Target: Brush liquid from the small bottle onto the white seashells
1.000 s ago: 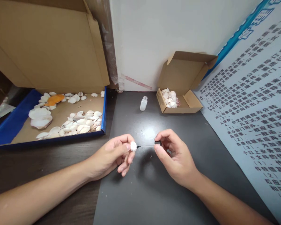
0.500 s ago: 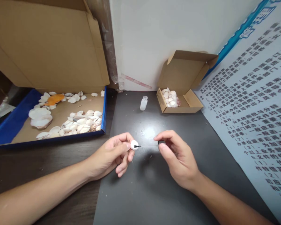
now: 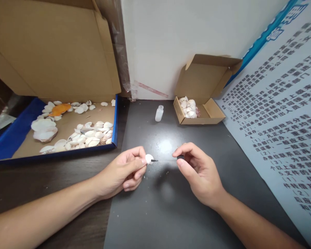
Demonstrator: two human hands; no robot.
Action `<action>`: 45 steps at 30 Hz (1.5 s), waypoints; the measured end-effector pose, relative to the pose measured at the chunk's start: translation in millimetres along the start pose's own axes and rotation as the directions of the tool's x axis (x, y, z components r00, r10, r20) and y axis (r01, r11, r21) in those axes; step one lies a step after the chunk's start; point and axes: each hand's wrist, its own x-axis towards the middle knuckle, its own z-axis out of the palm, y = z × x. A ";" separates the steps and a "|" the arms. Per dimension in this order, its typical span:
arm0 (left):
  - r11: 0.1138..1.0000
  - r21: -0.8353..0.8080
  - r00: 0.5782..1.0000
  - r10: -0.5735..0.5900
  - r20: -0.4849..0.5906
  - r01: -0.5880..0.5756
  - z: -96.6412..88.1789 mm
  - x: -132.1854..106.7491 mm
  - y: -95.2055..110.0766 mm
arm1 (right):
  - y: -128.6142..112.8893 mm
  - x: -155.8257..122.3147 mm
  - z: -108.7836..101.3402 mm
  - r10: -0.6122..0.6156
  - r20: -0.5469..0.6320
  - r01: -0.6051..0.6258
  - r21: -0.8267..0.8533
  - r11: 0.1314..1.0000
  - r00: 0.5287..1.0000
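Between thumb and fingers, my left hand pinches a small white seashell above the dark mat. My right hand grips the black cap of a small brush, whose thin clear stem points left. The brush's dark tip lies at the shell's right edge and appears to touch it. Beyond the hands stands an uncapped small bottle with whitish contents, upright on the mat.
At left, an open blue-sided cardboard box holds many shells, one of them orange. A smaller open cardboard box with shells stands at the back right. A printed sheet leans along the right side. Small white crumbs dot the dark mat.
The brush tip has shifted slightly right, from over the shell to its edge, as my right hand moved a little right and up. My left hand's lower fingers have curled in.
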 end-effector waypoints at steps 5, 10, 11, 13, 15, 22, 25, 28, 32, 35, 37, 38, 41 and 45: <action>1.000 -0.022 1.000 0.021 0.008 -0.021 0.8 0.7 0.3 | 0.1 -0.1 -0.2 0.006 -0.030 -0.008 -0.056 0.998 1.000; 0.999 -0.030 1.000 0.022 0.010 -0.022 1.2 0.6 0.2 | 1.1 -0.5 -0.2 -0.010 0.017 0.010 -0.011 1.000 1.000; 0.999 -0.032 1.000 0.024 0.011 -0.023 1.1 0.5 0.0 | 1.3 -0.6 -0.1 0.000 0.014 0.001 -0.027 1.000 1.000; 0.999 -0.036 1.000 0.029 0.011 -0.029 1.0 0.4 -0.3 | 1.4 -0.7 0.2 0.013 -0.014 -0.013 -0.040 0.999 1.000; 0.999 -0.037 0.999 0.031 0.009 -0.030 0.7 0.3 -0.7 | 1.2 -0.6 0.4 -0.004 -0.010 0.004 -0.004 1.000 1.000; 0.999 -0.036 0.999 0.034 0.011 -0.033 -0.8 0.0 -1.9 | -0.1 -1.5 1.3 -0.013 -0.031 0.012 -0.036 0.999 0.999; 0.999 -0.029 0.999 0.033 0.004 -0.032 -1.1 0.0 -2.4 | 0.2 -2.0 1.9 -0.059 0.012 0.059 0.015 0.998 0.998; 0.999 -0.023 0.999 0.038 0.008 -0.038 -0.9 -0.3 -2.0 | 0.4 -2.2 2.6 -0.047 0.005 0.047 -0.026 0.999 0.999; 0.999 -0.021 0.999 0.040 0.005 -0.040 -0.2 -0.6 -1.5 | 0.3 -3.0 2.1 -0.048 -0.014 0.048 -0.003 0.999 0.999; 0.999 -0.017 0.999 0.043 0.004 -0.043 -0.4 -0.3 -2.4 | 0.1 -2.8 1.8 -0.069 0.023 0.069 0.021 0.997 0.997; 0.999 -0.011 0.999 0.048 0.008 -0.048 -1.2 0.1 -3.4 | -0.2 -1.9 1.9 -0.043 -0.012 0.042 -0.033 0.999 0.999; 0.999 -0.010 0.999 0.051 0.010 -0.050 -1.7 0.4 -3.8 | -0.2 -1.4 1.9 -0.032 -0.041 0.029 -0.057 0.998 0.999; 0.998 -0.012 0.998 0.055 0.009 -0.055 -3.1 1.0 -4.5 | 0.1 -1.4 1.6 -0.054 -0.048 0.052 -0.040 0.998 0.997; 0.998 -0.013 0.999 0.054 0.006 -0.054 -2.8 1.4 -4.2 | 0.4 -2.4 1.7 -0.084 0.013 0.084 -0.030 0.996 0.996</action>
